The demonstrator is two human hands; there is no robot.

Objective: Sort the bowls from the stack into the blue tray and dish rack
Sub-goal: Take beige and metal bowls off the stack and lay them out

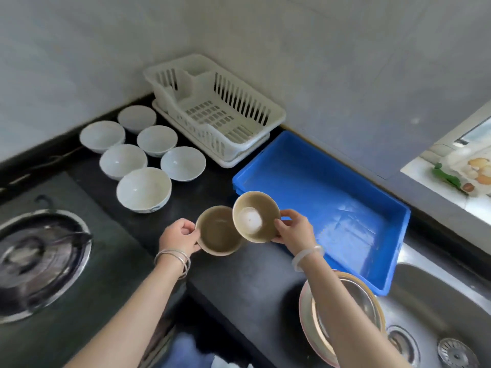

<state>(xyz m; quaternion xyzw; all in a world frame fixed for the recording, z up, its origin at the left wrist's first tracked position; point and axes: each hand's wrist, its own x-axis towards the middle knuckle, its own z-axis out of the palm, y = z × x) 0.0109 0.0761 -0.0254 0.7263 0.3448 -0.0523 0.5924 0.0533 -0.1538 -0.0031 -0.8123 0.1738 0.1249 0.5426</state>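
- Head view: a person is standing at a dark countertop [233, 277] in a kitchen corner, both bare forearms reaching forward over it.
- The left hand [180, 237] is gripping a tan bowl [218, 232] by its left rim, fingers curled closed over the edge; the bowl is sitting upright, opening facing up, and whether it is resting on the counter or lifted just above it cannot be told.
- The right hand [295, 229] is pinching a second tan bowl [256, 216] by its right rim, thumb on top. This bowl is tilting toward the camera, showing a pale whitish patch at its bottom, and its lower edge is overlapping the first bowl's right rim.
- Both bowls are hanging near the front-left corner of the blue tray [332, 187], just outside it.
- The blue tray is lying along the right part of the counter, beside the sink [435, 301].
- The white dish rack [218, 110] is sitting in the back corner of the counter, touching the tray's far-left end.
- Six white bowls [143, 189] are standing upright in a cluster left of the rack, near the back-left edge.
- A gas burner [39, 258] is filling the left side.
- A metal strainer in a pink basin [308, 325] is showing under the right forearm, at the counter's front edge.
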